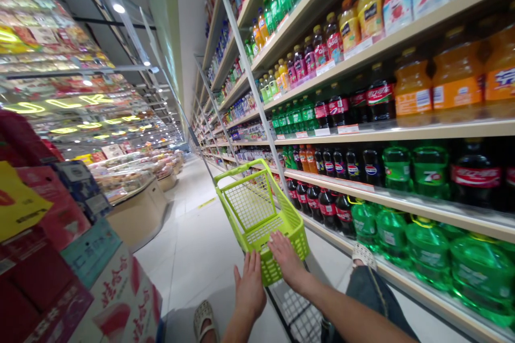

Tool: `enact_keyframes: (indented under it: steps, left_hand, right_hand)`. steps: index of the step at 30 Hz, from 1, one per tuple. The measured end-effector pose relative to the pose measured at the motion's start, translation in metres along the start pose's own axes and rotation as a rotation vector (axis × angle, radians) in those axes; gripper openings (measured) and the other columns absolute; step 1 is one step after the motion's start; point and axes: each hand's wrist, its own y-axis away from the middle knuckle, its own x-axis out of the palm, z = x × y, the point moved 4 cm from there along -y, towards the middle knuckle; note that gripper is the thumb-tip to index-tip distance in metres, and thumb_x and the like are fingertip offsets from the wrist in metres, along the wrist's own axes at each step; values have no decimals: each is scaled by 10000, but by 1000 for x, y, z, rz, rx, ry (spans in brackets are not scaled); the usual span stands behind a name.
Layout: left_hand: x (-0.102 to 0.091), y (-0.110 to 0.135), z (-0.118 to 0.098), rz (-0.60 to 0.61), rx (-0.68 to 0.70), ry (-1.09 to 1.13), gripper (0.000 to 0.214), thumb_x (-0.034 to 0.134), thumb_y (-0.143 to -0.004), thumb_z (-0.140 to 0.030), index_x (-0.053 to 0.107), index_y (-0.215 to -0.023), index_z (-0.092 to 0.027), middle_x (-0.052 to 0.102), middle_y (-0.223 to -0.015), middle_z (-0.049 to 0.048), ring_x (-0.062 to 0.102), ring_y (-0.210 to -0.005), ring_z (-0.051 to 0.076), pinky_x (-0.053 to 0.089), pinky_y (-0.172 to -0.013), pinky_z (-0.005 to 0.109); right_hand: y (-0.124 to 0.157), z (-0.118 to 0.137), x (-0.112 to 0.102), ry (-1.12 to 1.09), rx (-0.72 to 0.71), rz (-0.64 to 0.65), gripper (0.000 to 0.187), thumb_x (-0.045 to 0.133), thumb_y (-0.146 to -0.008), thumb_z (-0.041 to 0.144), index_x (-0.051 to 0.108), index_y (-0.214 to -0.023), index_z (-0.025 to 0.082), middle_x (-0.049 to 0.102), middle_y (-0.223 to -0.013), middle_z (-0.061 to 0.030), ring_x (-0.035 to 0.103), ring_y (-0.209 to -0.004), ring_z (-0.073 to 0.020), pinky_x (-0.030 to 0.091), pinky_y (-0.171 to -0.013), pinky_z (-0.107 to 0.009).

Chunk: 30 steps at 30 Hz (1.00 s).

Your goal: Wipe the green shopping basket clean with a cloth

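A lime-green plastic shopping basket [296, 233] sits on a wheeled cart frame right in front of me, and no goods show inside it. My left hand [250, 285] is at the basket's near left corner, fingers stretched out and thumb apart. Over the near rim reaches my right hand [286, 260], its fingers extended flat with nothing visible in them. Both hands appear to touch the basket, though the exact contact is hard to make out. Below the basket is a dark wire lower rack [295, 308], partly hidden by my right forearm.
Shelves of bottled drinks line the right side, with large green bottles [428, 246] lowest and orange bottles [414, 86] higher. Stacked boxes [116, 300] crowd the near left. Beyond them stands a rounded display counter [137, 214]. A pale tiled aisle [185, 236] runs ahead.
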Motion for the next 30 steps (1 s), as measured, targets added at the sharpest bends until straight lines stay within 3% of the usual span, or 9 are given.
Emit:
enact_keyframes:
  steps: [2,4,7,9,15,17,22,28,30]
  left_hand:
    - [-1,1,0,-7,8,15,818,283,-597,7,113,-1377,-170,94,-1471,10,58,-1346,180,92,-1054,538]
    - [-4,2,0,-10,24,41,812,293,-604,-5,114,-1378,-172,110,-1470,12,66,-1346,180,84,-1057,533]
    - [-12,2,-1,-15,60,98,772,326,-621,-53,164,-1370,-150,177,-1460,32,105,-1340,190,72,-1063,521]
    - [-19,0,-2,-33,84,130,724,342,-638,-85,230,-1351,-140,252,-1437,47,168,-1323,194,76,-1071,500]
    - [-27,-5,3,-72,119,115,644,319,-684,-101,287,-1325,-139,314,-1410,58,190,-1319,181,61,-1078,490]
    - [-24,-5,7,-43,137,90,653,326,-677,-102,281,-1327,-137,281,-1425,56,157,-1330,184,53,-1073,511]
    - [-25,-6,13,-29,132,50,662,340,-662,-97,296,-1321,-128,289,-1420,70,167,-1329,183,71,-1081,482]
    - [-43,-19,11,-139,144,62,667,311,-667,-76,278,-1332,-129,274,-1427,60,161,-1330,166,67,-1083,473]
    - [-41,-22,13,-98,146,61,678,319,-659,-78,274,-1333,-133,269,-1429,60,161,-1330,171,61,-1080,484]
  right_hand:
    - [3,12,4,-35,-121,1,413,424,-818,40,517,-1183,206,430,-1324,-89,299,-1269,-224,330,-998,-443]
    - [2,-1,-4,-30,-155,49,442,404,-810,15,503,-1199,200,423,-1328,-93,291,-1273,-224,312,-1002,-464]
    - [-5,-41,-22,45,65,79,488,351,-784,-37,491,-1212,152,396,-1339,-139,270,-1279,-253,288,-994,-510]
    - [-7,-46,-23,57,186,60,489,331,-780,-42,492,-1211,124,382,-1341,-166,253,-1285,-265,286,-990,-516]
    - [-2,18,6,-104,-103,98,458,373,-806,18,483,-1223,173,378,-1358,-111,235,-1295,-232,288,-1012,-466]
    - [-7,2,0,-88,-72,127,471,366,-801,5,480,-1224,175,383,-1356,-103,243,-1292,-227,280,-1016,-463]
    - [-10,-66,-24,11,278,79,478,336,-797,-9,462,-1238,127,361,-1357,-156,234,-1294,-253,270,-1008,-494]
    - [-9,-5,-3,-91,-45,136,464,374,-798,5,482,-1220,165,384,-1355,-102,258,-1287,-221,295,-1019,-436]
    - [-10,-4,-4,-78,-49,156,472,378,-797,0,474,-1227,169,383,-1355,-107,260,-1285,-226,290,-1017,-449]
